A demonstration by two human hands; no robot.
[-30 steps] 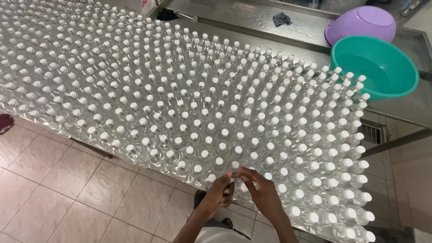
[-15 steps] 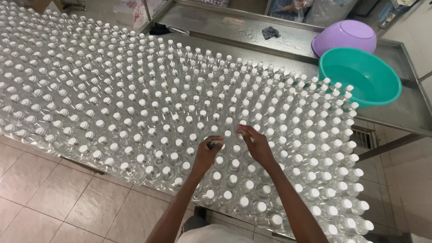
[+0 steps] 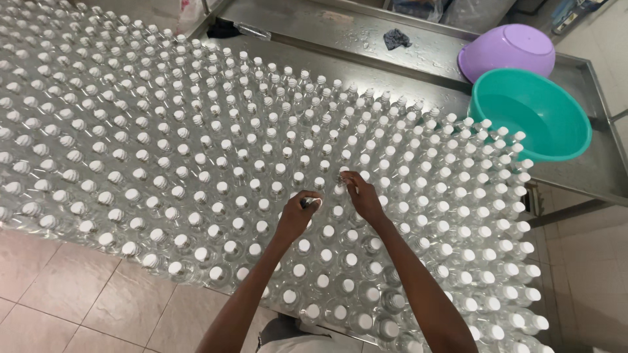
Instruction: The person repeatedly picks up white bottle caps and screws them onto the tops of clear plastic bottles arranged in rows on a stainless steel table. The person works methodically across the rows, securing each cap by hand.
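Observation:
A dense field of clear plastic bottles (image 3: 196,163) with white caps stands upright across the floor. Both my arms reach out over them from the bottom of the view. My left hand (image 3: 297,214) is curled around a small dark object (image 3: 309,202) held just above the caps. My right hand (image 3: 363,196) is a little farther out, its fingertips pinching the cap of one bottle (image 3: 341,176) in the middle rows. The hands are about a hand's width apart.
A teal basin (image 3: 533,117) and an overturned purple basin (image 3: 507,51) sit on a wet steel table (image 3: 366,46) beyond the bottles. A dark rag (image 3: 396,38) lies on that table. Tiled floor (image 3: 59,294) shows at the near left.
Both hands have moved away from my body, from the nearest rows to the middle rows of bottles. My right hand now pinches a cap farther out.

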